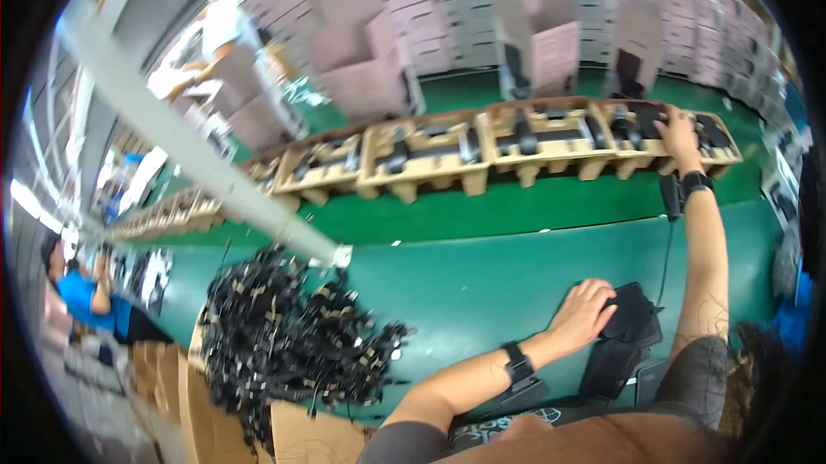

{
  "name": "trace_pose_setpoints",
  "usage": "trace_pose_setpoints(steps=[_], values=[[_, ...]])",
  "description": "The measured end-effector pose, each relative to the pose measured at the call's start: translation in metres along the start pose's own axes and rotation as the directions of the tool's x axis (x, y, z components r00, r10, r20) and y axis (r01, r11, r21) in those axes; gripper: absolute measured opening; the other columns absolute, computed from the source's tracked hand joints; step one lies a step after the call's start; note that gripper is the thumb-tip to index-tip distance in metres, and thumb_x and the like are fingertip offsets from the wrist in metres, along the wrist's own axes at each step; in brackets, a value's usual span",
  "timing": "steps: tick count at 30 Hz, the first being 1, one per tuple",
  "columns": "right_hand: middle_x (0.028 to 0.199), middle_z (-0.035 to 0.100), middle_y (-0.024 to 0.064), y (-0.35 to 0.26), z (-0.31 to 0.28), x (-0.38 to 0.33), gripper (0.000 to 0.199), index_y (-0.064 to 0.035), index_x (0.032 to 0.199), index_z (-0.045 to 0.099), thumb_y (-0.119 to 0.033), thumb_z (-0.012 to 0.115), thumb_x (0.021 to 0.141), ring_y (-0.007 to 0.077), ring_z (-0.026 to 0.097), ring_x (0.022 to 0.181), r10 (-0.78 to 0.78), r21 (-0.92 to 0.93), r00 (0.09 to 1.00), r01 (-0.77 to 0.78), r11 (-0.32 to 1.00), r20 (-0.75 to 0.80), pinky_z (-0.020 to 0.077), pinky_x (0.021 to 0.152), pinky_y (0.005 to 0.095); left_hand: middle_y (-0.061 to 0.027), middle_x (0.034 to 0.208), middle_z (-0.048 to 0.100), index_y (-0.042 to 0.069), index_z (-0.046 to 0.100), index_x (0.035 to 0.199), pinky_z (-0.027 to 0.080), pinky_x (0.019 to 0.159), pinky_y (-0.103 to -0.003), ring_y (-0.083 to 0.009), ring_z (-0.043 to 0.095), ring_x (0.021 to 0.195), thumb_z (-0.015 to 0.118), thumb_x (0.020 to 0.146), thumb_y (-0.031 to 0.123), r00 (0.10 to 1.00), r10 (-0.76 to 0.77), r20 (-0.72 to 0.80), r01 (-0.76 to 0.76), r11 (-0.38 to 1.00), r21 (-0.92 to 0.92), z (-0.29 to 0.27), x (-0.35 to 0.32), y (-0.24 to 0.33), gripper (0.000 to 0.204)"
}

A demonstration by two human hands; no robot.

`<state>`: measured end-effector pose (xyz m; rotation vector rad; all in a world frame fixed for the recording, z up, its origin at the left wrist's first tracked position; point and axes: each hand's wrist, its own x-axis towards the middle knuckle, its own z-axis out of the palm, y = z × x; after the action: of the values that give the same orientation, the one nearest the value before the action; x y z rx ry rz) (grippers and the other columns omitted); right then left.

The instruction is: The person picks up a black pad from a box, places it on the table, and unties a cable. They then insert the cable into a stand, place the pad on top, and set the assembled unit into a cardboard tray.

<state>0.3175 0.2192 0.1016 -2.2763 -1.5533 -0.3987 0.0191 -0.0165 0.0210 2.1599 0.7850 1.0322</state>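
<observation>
My left hand (585, 311) is closed over the left edge of a flat black piece (630, 313) on the green bench; its exact kind is unclear. More dark flat pieces (605, 369) lie just below it. At the far right, my right hand (680, 135) reaches into the end tray (632, 154) of a row of brown moulded-pulp trays. Its fingers bend round a black rectangular piece (647, 117) there, partly covering it. Each wrist wears a black band, and a thin cord hangs from the right one.
Neighbouring pulp trays (423, 176) with black parts run leftward along a green conveyor (361, 219). A heap of black cables (284, 335) sits by cardboard at left, beneath a slanting pale post (185, 128). Pinkish cartons (361, 77) stand behind. A person in blue (86, 296) is at far left.
</observation>
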Motion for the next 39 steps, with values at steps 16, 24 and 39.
trace_pose_setpoints(steps=[16,24,39], values=[[0.079,0.056,0.0037,-0.421,-0.108,-0.334,0.021,-0.0111,0.098,0.059,-0.012,0.057,0.077,0.0223,0.053,0.080,-0.886,0.490,0.129,0.864,-0.120,-0.445,0.0408,0.066,0.0348,-0.0133,0.110,0.055,0.004,0.052,0.108,0.039,0.088,-0.036,-0.0245,0.050,0.104,0.052,0.085,0.019,0.960,-0.234,-0.157,0.224,0.972,-0.078,-0.015,-0.083,-0.048,0.027],[0.091,0.055,0.0023,-0.466,-0.092,-0.333,0.026,-0.0113,0.094,0.057,-0.015,0.065,0.069,0.0220,0.050,0.090,-0.985,0.504,0.045,0.862,-0.045,-0.165,0.0414,0.074,0.0354,-0.0110,0.098,0.057,0.003,0.054,0.097,0.043,0.081,-0.034,-0.0215,0.053,0.094,0.052,0.084,0.010,0.919,-0.353,-0.175,0.283,0.901,-0.329,-0.093,-0.105,-0.027,0.015],[0.080,0.052,0.0080,-0.280,-0.126,-0.240,0.018,-0.0053,0.083,0.052,-0.015,0.060,0.071,0.0252,0.053,0.079,-0.886,0.358,0.332,0.910,0.209,-0.325,0.0466,0.067,0.0356,-0.0221,0.133,0.031,-0.001,0.029,0.129,0.023,0.103,-0.046,-0.0398,0.029,0.124,0.053,0.070,-0.005,0.661,0.286,-0.693,0.173,0.841,0.512,-0.198,-0.083,0.017,0.064]])
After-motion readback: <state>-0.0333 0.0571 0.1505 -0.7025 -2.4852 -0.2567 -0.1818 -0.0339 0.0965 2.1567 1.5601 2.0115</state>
